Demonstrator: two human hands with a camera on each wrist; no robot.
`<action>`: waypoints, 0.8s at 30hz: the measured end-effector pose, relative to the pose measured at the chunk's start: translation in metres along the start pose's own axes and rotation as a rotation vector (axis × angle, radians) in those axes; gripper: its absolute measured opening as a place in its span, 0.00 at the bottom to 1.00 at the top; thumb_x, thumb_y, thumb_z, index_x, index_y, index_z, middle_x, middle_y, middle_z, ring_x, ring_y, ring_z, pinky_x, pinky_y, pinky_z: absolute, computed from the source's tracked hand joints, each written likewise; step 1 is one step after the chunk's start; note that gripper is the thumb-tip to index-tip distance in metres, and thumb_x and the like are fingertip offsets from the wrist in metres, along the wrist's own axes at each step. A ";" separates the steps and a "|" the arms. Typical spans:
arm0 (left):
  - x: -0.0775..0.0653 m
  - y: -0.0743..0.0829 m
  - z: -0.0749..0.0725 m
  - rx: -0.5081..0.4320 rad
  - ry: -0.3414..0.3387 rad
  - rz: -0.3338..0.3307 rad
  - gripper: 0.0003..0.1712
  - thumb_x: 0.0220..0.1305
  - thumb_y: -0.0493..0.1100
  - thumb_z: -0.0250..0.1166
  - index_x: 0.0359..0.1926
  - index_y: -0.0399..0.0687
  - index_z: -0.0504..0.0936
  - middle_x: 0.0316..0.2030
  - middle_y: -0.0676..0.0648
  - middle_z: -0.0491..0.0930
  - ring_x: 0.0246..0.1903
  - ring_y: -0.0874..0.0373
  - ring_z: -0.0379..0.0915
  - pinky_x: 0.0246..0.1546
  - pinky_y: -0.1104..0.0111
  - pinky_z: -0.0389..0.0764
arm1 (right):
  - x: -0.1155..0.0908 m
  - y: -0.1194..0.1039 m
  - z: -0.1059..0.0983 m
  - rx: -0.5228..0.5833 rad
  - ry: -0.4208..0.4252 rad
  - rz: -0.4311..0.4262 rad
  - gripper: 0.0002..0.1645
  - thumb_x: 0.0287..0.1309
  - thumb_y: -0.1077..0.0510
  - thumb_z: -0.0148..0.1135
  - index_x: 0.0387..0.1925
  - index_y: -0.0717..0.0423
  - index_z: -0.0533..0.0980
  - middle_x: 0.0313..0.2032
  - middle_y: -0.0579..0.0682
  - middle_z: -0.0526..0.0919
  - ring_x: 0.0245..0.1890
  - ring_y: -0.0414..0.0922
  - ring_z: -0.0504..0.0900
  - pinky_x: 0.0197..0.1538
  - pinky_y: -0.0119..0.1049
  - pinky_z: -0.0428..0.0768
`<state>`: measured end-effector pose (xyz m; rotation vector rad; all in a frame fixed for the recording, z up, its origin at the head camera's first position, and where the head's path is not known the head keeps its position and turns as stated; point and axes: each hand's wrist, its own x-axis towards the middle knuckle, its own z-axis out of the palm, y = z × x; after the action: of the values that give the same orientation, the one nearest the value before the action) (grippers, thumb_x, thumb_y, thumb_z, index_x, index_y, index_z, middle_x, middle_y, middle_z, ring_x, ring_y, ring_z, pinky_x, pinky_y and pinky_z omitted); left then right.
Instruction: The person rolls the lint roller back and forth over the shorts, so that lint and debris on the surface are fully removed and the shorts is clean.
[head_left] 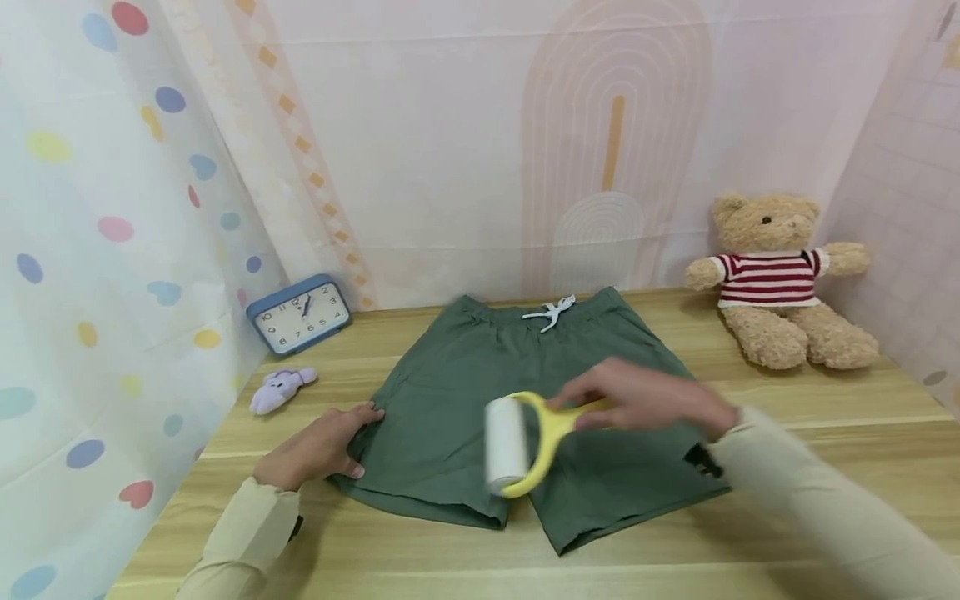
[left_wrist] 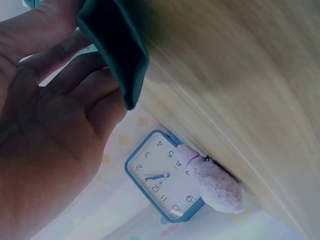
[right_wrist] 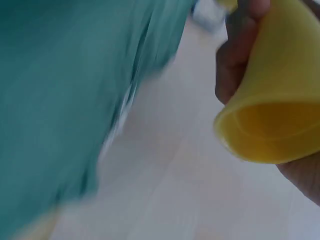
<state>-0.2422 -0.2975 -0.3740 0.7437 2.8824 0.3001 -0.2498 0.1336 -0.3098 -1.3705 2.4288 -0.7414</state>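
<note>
Dark green shorts (head_left: 442, 408) lie spread on the wooden table, with a white drawstring bow (head_left: 552, 312) at the waistband. My right hand (head_left: 637, 396) grips the yellow handle of a lint roller (head_left: 506, 443); its white roll is over the inner part of the left-hand leg, close to the gap between the legs. In the right wrist view the hollow handle end (right_wrist: 272, 127) shows, fingers wrapped around it. My left hand (head_left: 322, 442) rests at the outer edge of the left-hand leg, by the hem. The left wrist view has its fingers loosely extended against the fabric (left_wrist: 117, 50).
A blue-framed clock (head_left: 300, 315) stands at the back left, with a small lilac plush toy (head_left: 279, 390) in front. A teddy bear (head_left: 772, 283) in a striped sweater sits at the back right. Printed curtains (head_left: 435, 150) border the wooden table (head_left: 600, 575).
</note>
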 end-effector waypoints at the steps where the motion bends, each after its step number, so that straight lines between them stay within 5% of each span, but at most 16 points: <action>1: 0.000 0.000 0.000 -0.004 -0.002 0.000 0.46 0.41 0.38 0.81 0.63 0.30 0.75 0.65 0.23 0.70 0.60 0.26 0.70 0.60 0.41 0.74 | 0.012 -0.006 0.009 0.004 0.000 -0.018 0.20 0.66 0.59 0.64 0.59 0.56 0.80 0.42 0.47 0.89 0.34 0.28 0.79 0.39 0.24 0.80; 6: -0.002 -0.002 0.002 0.000 -0.004 -0.008 0.46 0.41 0.39 0.82 0.63 0.32 0.75 0.66 0.25 0.70 0.58 0.27 0.72 0.58 0.41 0.76 | 0.069 -0.036 0.043 0.025 -0.037 -0.071 0.22 0.69 0.59 0.61 0.63 0.55 0.78 0.56 0.50 0.86 0.50 0.32 0.83 0.51 0.22 0.80; 11: 0.001 -0.001 -0.002 0.005 0.000 -0.003 0.46 0.42 0.39 0.81 0.64 0.31 0.75 0.66 0.24 0.69 0.59 0.26 0.71 0.60 0.39 0.74 | 0.103 -0.051 0.057 -0.034 -0.067 -0.051 0.22 0.69 0.59 0.61 0.63 0.54 0.78 0.55 0.50 0.87 0.24 0.29 0.73 0.32 0.19 0.70; 14: 0.002 0.000 -0.004 -0.002 -0.019 -0.020 0.46 0.43 0.38 0.81 0.65 0.31 0.74 0.66 0.24 0.68 0.60 0.24 0.69 0.60 0.38 0.73 | 0.112 -0.053 0.063 -0.055 -0.083 -0.021 0.21 0.69 0.59 0.61 0.62 0.54 0.78 0.55 0.51 0.87 0.17 0.33 0.69 0.28 0.21 0.67; 19: 0.002 0.001 -0.003 -0.009 -0.032 -0.046 0.46 0.44 0.38 0.80 0.65 0.31 0.73 0.67 0.24 0.68 0.60 0.23 0.68 0.60 0.38 0.73 | 0.113 -0.052 0.068 -0.051 -0.100 0.013 0.20 0.69 0.59 0.60 0.61 0.55 0.79 0.59 0.52 0.85 0.21 0.36 0.76 0.35 0.21 0.73; 24: 0.002 0.002 -0.003 0.004 -0.028 -0.024 0.45 0.44 0.39 0.81 0.65 0.32 0.74 0.67 0.24 0.68 0.61 0.24 0.68 0.61 0.39 0.73 | 0.102 -0.050 0.069 0.019 -0.103 0.043 0.20 0.72 0.61 0.55 0.62 0.56 0.78 0.59 0.53 0.84 0.13 0.33 0.59 0.28 0.21 0.68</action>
<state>-0.2437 -0.2955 -0.3709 0.7084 2.8645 0.2788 -0.2352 0.0045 -0.3378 -1.3117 2.3586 -0.6650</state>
